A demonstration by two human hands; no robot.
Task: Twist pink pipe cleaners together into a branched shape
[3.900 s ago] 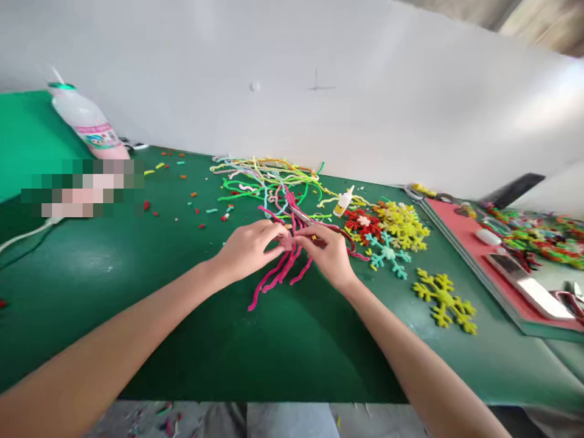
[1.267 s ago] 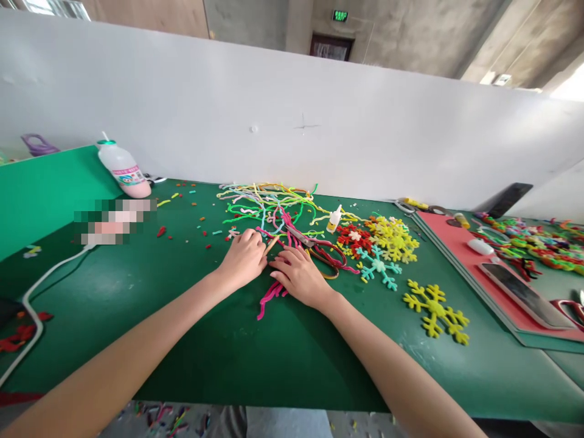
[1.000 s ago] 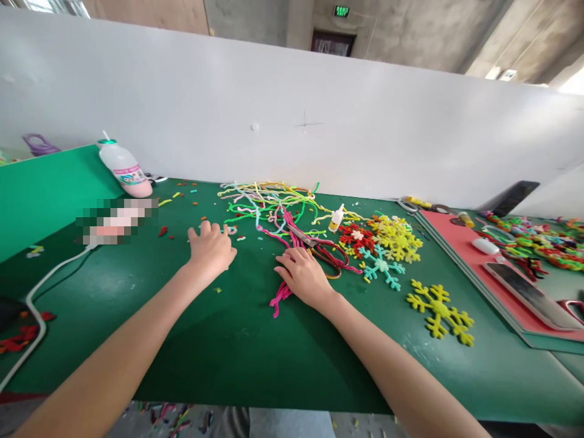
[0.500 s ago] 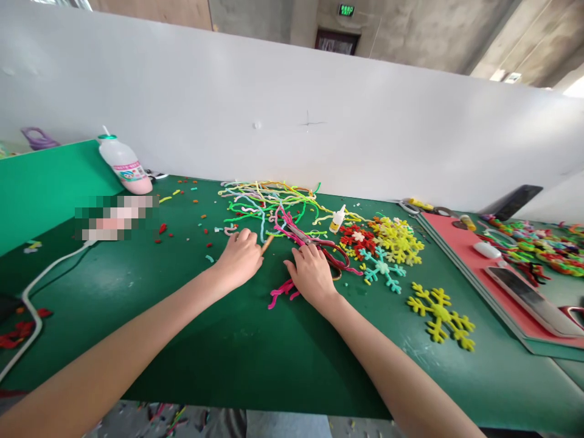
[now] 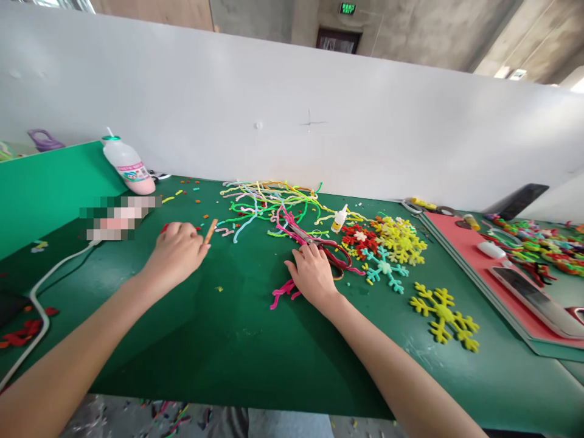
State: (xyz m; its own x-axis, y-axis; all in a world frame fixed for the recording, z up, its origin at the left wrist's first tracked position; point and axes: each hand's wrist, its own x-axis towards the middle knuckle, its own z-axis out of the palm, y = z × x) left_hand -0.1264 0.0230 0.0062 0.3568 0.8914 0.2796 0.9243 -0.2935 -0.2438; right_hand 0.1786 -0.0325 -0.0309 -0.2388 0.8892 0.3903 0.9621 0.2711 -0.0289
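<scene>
My left hand [image 5: 176, 253] hovers over the green table [image 5: 237, 340] at the left, fingers closed on a short orange pipe-cleaner piece [image 5: 210, 230] that sticks out past the fingertips. My right hand [image 5: 311, 275] lies palm down, fingers flat, on a bundle of pink pipe cleaners [image 5: 281, 293]. Just beyond its fingertips lie scissors with dark red handles [image 5: 329, 250]. A tangle of coloured pipe cleaners [image 5: 267, 201] spreads behind, with a small glue bottle [image 5: 339, 218] beside it.
Pipe-cleaner snowflakes, red [image 5: 359, 237], yellow [image 5: 401, 237], teal [image 5: 383, 267] and a separate yellow one [image 5: 444, 310], lie at the right. A red mat [image 5: 460, 243] carries a phone [image 5: 538, 293]. A pink drink bottle [image 5: 126, 166], scattered cut bits [image 5: 191, 194] and a white cable [image 5: 36, 304] sit at the left.
My left hand has carried the short orange piece leftward, away from the pile. My right hand has stayed pressed on the pink pipe cleaners.
</scene>
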